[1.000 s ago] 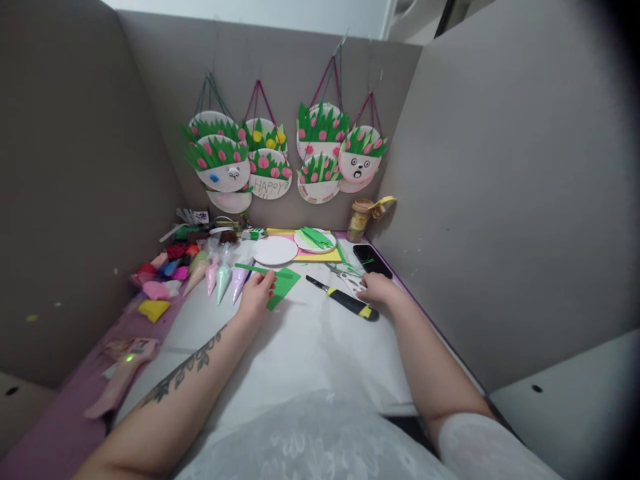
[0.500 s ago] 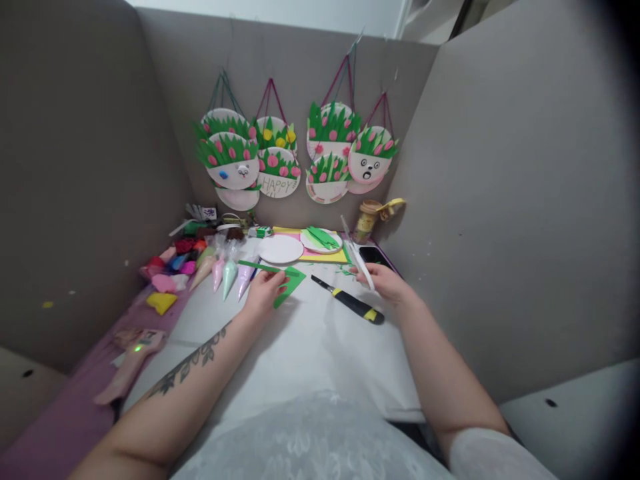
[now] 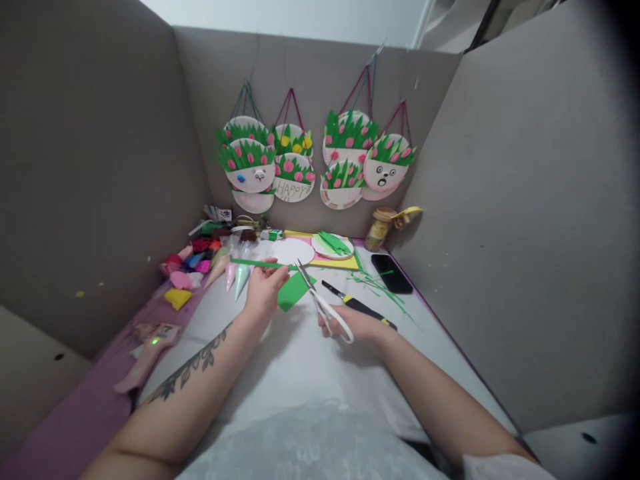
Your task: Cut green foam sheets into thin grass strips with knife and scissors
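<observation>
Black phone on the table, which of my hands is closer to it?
Right. Your right hand, holding the scissors, is left of the phone and closer to you; your left hand is farther left.

The knife [image 3: 364,307] lies partly hidden — behind the right hand [image 3: 361,326].

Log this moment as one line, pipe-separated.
left hand: holds green strip | right hand: holds white-handled scissors, tips near strip's end, contact unclear | on table: green paper, utility knife

R hand [image 3: 359,321] w/ scissors [image 3: 326,307] now nr green strip [image 3: 260,264], phone [image 3: 393,275] unblocked
</observation>
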Demonstrator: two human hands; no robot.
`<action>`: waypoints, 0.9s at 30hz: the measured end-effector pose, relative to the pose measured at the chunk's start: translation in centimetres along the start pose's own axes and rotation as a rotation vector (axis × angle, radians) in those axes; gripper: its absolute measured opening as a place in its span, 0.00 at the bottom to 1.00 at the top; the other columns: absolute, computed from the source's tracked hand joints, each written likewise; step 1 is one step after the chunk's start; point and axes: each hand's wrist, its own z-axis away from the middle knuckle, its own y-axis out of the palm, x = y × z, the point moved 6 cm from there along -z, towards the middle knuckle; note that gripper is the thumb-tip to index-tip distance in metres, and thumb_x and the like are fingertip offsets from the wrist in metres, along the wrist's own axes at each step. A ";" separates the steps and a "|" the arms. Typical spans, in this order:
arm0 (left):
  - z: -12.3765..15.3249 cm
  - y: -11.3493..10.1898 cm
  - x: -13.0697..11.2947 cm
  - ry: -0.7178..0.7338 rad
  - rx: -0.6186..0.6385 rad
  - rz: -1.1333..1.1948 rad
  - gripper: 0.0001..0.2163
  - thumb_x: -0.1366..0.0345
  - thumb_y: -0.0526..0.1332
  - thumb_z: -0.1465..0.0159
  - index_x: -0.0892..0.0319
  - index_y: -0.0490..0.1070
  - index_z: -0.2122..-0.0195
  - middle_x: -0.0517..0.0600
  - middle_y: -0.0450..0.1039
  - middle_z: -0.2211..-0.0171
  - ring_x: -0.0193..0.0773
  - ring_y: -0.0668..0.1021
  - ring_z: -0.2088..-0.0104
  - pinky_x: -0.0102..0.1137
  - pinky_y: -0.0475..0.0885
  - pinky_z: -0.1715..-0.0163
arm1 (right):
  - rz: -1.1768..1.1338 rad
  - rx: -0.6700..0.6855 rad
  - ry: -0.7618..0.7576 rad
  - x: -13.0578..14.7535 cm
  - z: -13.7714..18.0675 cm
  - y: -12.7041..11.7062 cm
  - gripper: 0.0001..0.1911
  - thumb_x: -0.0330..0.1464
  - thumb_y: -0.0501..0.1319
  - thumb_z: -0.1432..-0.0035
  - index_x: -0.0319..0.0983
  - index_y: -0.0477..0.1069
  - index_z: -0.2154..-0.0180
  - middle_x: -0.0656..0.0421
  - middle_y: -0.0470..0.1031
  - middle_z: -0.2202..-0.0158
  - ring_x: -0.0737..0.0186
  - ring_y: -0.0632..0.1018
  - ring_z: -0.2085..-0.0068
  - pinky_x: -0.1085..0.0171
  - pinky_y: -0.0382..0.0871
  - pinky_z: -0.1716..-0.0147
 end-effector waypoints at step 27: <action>0.1 0.1 0.5 -0.013 -0.012 -0.106 0.19 0.72 0.64 0.51 0.59 0.62 0.59 0.47 0.71 0.69 0.37 0.78 0.64 0.32 0.74 0.63 | 0.099 0.004 0.013 0.7 -0.2 0.8 0.05 0.27 0.56 0.55 0.38 0.64 0.71 0.62 0.67 0.73 0.68 0.66 0.72 0.68 0.61 0.72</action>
